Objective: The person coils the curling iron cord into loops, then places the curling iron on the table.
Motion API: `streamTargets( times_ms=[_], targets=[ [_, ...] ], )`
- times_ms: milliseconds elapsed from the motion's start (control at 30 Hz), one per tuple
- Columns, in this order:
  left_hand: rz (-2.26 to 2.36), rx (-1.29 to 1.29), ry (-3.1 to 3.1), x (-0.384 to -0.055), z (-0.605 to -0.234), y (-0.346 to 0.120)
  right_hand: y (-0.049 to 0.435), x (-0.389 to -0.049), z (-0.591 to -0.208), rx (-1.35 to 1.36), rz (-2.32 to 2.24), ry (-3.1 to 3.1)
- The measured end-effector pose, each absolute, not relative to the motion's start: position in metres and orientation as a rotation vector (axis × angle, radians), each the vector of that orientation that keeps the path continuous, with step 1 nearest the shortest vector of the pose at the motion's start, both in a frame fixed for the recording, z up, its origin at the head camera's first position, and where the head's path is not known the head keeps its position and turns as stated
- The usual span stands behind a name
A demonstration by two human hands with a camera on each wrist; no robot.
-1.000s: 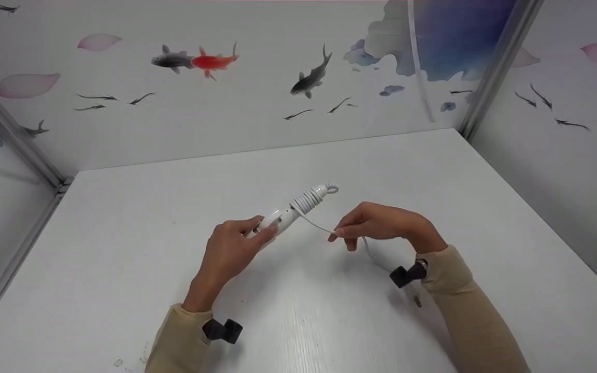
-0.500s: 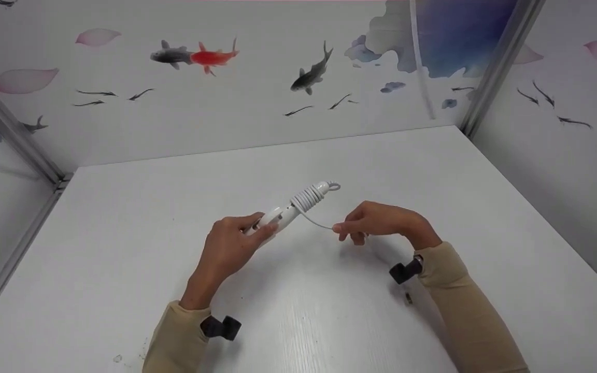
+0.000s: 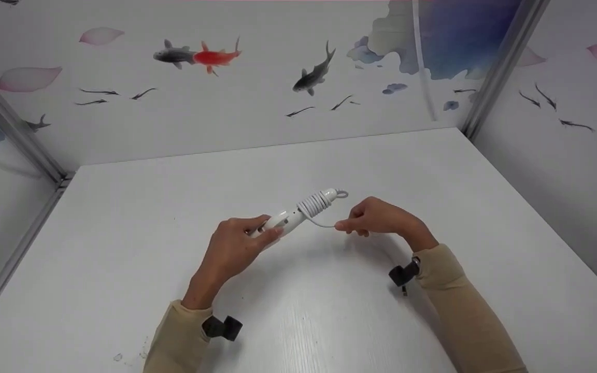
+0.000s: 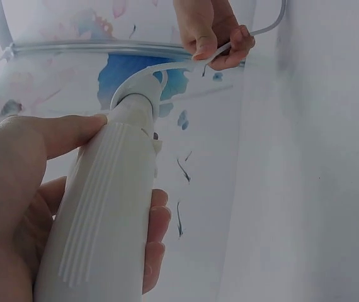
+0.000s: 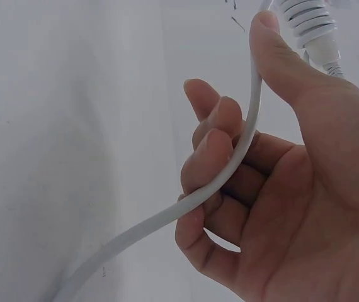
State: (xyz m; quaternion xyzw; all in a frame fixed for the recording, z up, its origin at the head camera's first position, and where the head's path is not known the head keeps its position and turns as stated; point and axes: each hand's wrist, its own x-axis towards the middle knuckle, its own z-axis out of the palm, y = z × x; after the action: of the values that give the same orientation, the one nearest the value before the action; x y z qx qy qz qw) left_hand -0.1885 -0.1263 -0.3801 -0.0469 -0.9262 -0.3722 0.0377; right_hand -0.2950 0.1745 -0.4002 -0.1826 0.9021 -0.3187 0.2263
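A white handheld device (image 3: 287, 221) with a long rounded body points up and to the right above the table. My left hand (image 3: 232, 247) grips its near end, thumb along the top; ridges run along the body (image 4: 97, 214) in the left wrist view. Several turns of white cord (image 3: 315, 204) wrap its far end, where a small loop sticks out. My right hand (image 3: 379, 216) pinches the loose stretch of cord between thumb and fingers, a short way right of the device. In the right wrist view the cord (image 5: 148, 223) runs down across the curled fingers.
The cord's free end, a small metal-tipped plug (image 3: 404, 291), hangs below the right wrist's black camera (image 3: 403, 272). A white table (image 3: 298, 311) lies under both hands. White panels (image 3: 257, 116) painted with fish enclose the back and sides.
The right hand has risen slightly, with the pinched cord. The device's far end has shifted a little right. The plug has moved up and left, partly behind the wrist camera.
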Motion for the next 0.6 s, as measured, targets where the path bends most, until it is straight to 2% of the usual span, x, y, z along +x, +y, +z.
streamTargets(
  times_ms=[400,600],
  targets=[
    [-1.177,-0.231,-2.884,-0.1888,-0.3836,-0.1238,0.1676,-0.2917,-0.4027,-0.427,-0.913,2.537],
    [-1.245,-0.322,-2.903,-0.1882,-0.3864,-0.1232,0.1645,-0.2919,-0.4033,-0.617,-1.023,2.606]
  ],
)
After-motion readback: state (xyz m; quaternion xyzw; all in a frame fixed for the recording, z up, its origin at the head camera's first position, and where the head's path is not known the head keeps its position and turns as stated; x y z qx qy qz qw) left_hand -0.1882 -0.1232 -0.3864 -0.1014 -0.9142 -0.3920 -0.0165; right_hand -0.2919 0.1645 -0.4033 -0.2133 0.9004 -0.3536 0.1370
